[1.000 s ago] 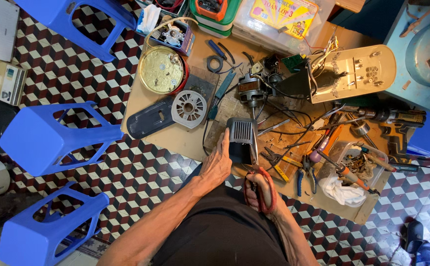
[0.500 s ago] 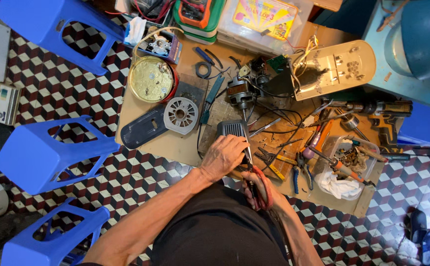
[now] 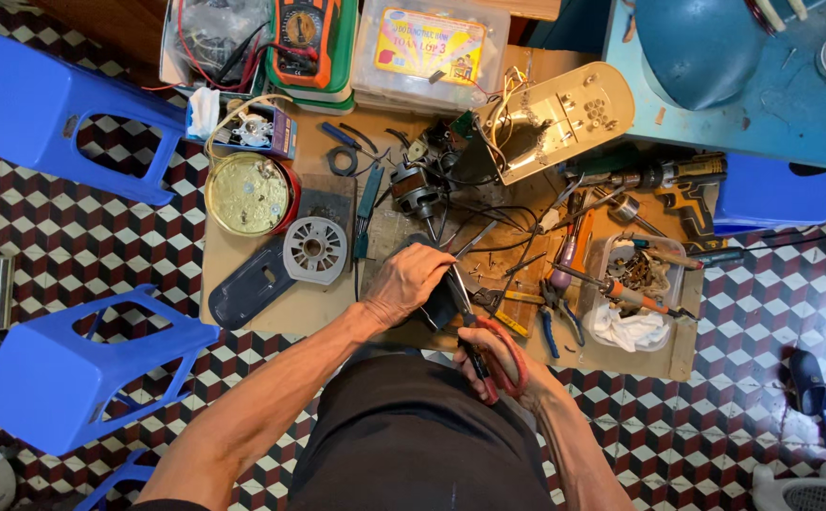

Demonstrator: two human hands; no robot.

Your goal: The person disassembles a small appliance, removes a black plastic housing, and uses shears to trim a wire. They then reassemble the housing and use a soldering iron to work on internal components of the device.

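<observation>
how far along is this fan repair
Done: the casing lies open with wires out, and the motor and round grille sit loose on the board. In hand: left hand holds a dark part, right hand works red-handled pliers at it. Left: everything remains unassembled.

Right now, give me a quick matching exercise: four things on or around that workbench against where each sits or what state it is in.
Things:
1. red-handled pliers
2. dark part
3. round gold tin
4. blue stool

Places or states:
A. on the checkered floor, beside the left arm
B. gripped in the right hand
C. on the bench, far left
D. under the left hand

Pairs: 1-B, 2-D, 3-C, 4-A
</observation>
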